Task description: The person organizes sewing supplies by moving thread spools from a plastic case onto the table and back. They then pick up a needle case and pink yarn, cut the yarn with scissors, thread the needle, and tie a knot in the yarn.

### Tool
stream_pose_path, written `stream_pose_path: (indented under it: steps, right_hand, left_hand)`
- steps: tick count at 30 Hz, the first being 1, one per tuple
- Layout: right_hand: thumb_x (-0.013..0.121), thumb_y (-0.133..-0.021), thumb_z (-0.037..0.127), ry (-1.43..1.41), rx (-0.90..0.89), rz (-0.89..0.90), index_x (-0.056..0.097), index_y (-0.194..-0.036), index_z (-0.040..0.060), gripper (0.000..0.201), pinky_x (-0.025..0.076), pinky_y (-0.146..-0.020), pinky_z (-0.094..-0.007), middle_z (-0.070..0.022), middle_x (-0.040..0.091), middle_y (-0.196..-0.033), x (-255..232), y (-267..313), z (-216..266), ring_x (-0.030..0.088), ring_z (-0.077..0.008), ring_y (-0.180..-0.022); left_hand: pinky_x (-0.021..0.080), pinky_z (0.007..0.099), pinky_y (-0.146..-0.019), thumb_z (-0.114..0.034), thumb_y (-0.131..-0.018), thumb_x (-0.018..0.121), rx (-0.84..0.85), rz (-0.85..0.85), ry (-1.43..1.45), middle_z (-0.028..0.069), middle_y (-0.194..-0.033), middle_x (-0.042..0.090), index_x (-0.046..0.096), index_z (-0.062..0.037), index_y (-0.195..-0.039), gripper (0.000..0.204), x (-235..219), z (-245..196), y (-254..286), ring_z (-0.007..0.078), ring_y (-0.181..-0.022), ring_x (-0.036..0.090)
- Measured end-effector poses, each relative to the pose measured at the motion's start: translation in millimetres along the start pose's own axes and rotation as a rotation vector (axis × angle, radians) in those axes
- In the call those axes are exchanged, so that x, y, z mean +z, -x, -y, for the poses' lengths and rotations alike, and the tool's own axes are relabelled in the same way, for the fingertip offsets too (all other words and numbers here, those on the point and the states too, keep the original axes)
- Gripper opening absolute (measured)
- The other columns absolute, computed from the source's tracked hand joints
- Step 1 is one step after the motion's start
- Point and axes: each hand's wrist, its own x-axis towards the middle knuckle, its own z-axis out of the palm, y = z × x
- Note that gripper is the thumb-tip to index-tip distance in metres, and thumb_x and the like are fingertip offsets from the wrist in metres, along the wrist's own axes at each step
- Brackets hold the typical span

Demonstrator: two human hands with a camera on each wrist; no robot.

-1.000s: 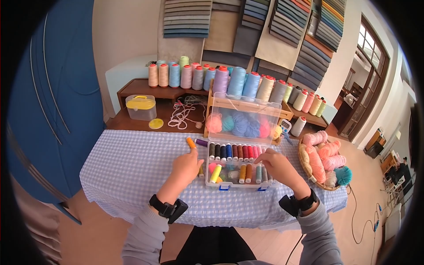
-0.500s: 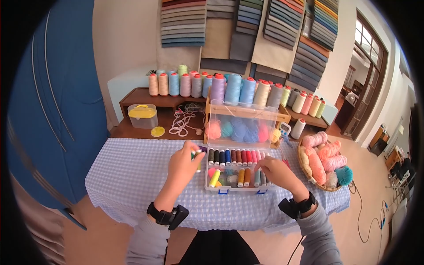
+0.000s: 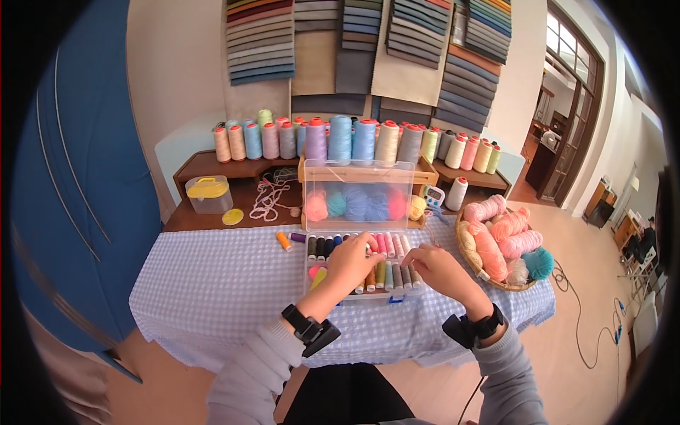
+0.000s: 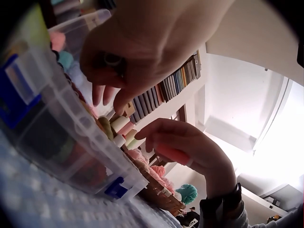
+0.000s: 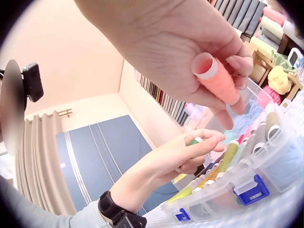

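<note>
A clear plastic case (image 5: 213, 202) stands with its lid (image 3: 358, 178) raised and rows of thread spools inside. Over its middle is my left hand (image 3: 347, 263), fingers curled round a small green spool (image 5: 195, 141), whose end shows between them. An olive spool (image 3: 381, 275) lies in the lower row, just under those fingers. At the case's right side, my right hand (image 3: 446, 273) grips a coral spool (image 5: 219, 83) against its palm, fingertips pointing down. On the cloth left of the case lie an orange spool (image 3: 284, 241) and a purple spool (image 3: 297, 238).
Beyond the case stand large thread cones (image 3: 340, 140) on a wooden shelf. A yarn basket (image 3: 470, 261) sits to the right, near a white cone (image 3: 457, 193) and a small timer (image 3: 432, 196). At the back left are a yellow-lidded tub (image 3: 210, 196) and loose cord (image 3: 266, 200).
My left hand has moved right, from beside the case to over its middle. The olive spool, earlier on the cloth, now lies in the lower row. My right hand stays near the case's right side.
</note>
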Motion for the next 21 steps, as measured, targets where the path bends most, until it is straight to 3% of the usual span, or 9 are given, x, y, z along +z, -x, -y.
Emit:
stream_pose_path:
  steps: [5,11,14,16,21]
  right_hand:
    - [0.048,-0.079,0.002,0.041,0.049,0.026,0.062,-0.088,0.0070,0.017,0.044,-0.073,-0.0358,-0.0126,0.058,-0.084,0.9,2.6,-8.1,0.055,-0.0295,-0.081]
    - [0.049,-0.078,0.002,0.008,0.035,-0.050,0.062,-0.092,0.0090,0.021,0.044,-0.071,-0.0372,-0.0130,0.057,-0.084,17.9,-2.1,-8.6,0.056,-0.0305,-0.079]
    - [0.050,-0.078,0.005,0.036,0.052,-0.004,0.064,-0.094,0.0127,0.023,0.046,-0.070,-0.0401,-0.0144,0.057,-0.088,23.1,-2.2,-9.4,0.057,-0.0331,-0.080]
    - [0.051,-0.077,0.005,0.126,0.032,0.081,0.064,-0.097,0.0152,0.026,0.046,-0.070,-0.0399,-0.0140,0.058,-0.090,27.1,-3.1,-11.5,0.058,-0.0327,-0.080]
    - [0.050,-0.076,0.000,0.089,0.019,0.063,0.062,-0.104,0.0153,0.034,0.044,-0.070,-0.0392,-0.0154,0.055,-0.087,24.9,-7.6,-4.2,0.057,-0.0339,-0.077]
  left_hand:
    - [0.047,0.0361,-0.064,-0.021,-0.075,0.065,0.040,0.019,-0.133,0.0111,-0.080,0.061,0.055,-0.0067,-0.090,0.023,-17.8,-3.2,16.2,0.0282,-0.072,0.061]
    - [0.045,0.0372,-0.063,-0.025,-0.078,0.062,0.028,0.075,-0.301,0.0113,-0.077,0.060,0.053,-0.0103,-0.100,0.028,-19.1,0.8,27.9,0.0276,-0.075,0.059]
    - [0.044,0.0383,-0.062,-0.025,-0.079,0.061,-0.037,0.161,-0.316,0.0132,-0.075,0.059,0.050,-0.0112,-0.105,0.032,-24.0,-2.4,31.8,0.0295,-0.074,0.058]
    - [0.044,0.0387,-0.062,-0.024,-0.079,0.061,-0.018,0.149,-0.310,0.0141,-0.074,0.059,0.050,-0.0111,-0.106,0.032,-23.7,0.3,36.6,0.0305,-0.074,0.058]
    - [0.047,0.0403,-0.065,-0.022,-0.079,0.061,-0.036,0.124,-0.264,0.0144,-0.080,0.062,0.050,-0.0096,-0.105,0.031,-29.4,4.8,43.6,0.0312,-0.078,0.060]
